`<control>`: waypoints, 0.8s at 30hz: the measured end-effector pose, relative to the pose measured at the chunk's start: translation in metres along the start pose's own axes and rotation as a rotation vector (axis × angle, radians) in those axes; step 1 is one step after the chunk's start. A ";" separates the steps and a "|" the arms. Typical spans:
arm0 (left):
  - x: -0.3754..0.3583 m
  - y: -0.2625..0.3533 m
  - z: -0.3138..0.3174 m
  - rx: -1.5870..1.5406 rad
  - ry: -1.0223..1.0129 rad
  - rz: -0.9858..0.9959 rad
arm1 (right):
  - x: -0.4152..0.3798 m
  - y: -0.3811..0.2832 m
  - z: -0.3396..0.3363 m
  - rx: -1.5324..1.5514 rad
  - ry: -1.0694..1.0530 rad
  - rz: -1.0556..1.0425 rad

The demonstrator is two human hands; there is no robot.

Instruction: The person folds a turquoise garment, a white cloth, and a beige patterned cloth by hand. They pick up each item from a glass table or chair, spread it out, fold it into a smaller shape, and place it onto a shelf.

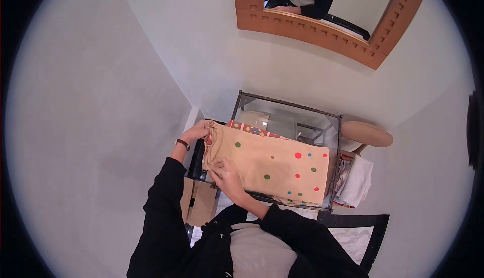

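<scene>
A cream cloth with coloured dots (pixel 282 164) lies across a glass-topped table (pixel 315 112) with a dark metal frame. Its left end is bunched up. My left hand (pixel 197 130), with a dark band at the wrist, grips the far corner of that bunched end. The near part of the same end is pinched by my right hand (pixel 225 176). A red patterned cloth (pixel 254 130) shows along the far edge of the cream one.
Right of the table are a round brown seat (pixel 367 134) and a hanging white cloth (pixel 356 181). A cardboard box (pixel 203 203) stands below the table's left end. On the wall hangs a wood-framed mirror (pixel 307 28), reflecting part of a person.
</scene>
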State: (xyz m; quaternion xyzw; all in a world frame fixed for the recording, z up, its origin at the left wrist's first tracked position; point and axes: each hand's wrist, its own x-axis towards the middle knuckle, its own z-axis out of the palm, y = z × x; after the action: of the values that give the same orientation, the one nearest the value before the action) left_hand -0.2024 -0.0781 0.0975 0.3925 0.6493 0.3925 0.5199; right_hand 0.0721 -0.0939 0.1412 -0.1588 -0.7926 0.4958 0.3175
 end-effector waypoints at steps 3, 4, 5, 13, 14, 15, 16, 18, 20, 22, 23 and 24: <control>-0.003 0.012 -0.007 -0.350 -0.046 -0.068 | -0.006 0.001 0.024 -0.013 0.003 0.028; -0.005 0.023 -0.011 -0.467 -0.049 -0.079 | -0.005 0.001 0.031 -0.025 -0.005 0.003; -0.007 0.032 -0.016 -0.548 -0.117 -0.104 | -0.003 0.002 0.036 -0.038 -0.013 -0.025; 0.041 -0.091 0.001 0.083 0.167 -0.020 | -0.021 0.071 0.020 0.021 -0.521 -0.003; 0.055 -0.124 0.008 0.021 0.258 0.161 | -0.025 0.073 0.001 0.025 -0.510 0.040; 0.061 -0.139 0.019 -0.024 0.399 0.174 | -0.038 0.088 -0.014 -0.122 -0.396 0.079; 0.063 -0.148 0.029 -0.069 0.539 0.183 | -0.054 0.105 -0.030 -0.267 -0.281 0.119; 0.060 -0.154 0.053 -0.182 0.625 0.068 | -0.076 0.107 -0.083 -0.634 -0.182 0.211; 0.052 -0.162 0.067 -0.375 0.559 -0.127 | -0.109 0.131 -0.122 -0.809 0.136 0.308; 0.045 -0.174 0.068 -0.640 0.323 -0.394 | -0.143 0.145 -0.163 -1.091 0.296 0.415; 0.040 -0.174 0.068 -0.598 0.093 -0.413 | -0.158 0.145 -0.183 -1.134 0.354 0.425; 0.037 -0.173 0.072 -0.692 0.039 -0.409 | -0.171 0.146 -0.200 -1.176 0.413 0.433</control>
State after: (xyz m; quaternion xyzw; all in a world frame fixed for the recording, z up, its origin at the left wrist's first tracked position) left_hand -0.1547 -0.1035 -0.0853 0.0494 0.5532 0.4836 0.6765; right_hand 0.3230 0.0126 0.0134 -0.5535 -0.8042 -0.0080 0.2166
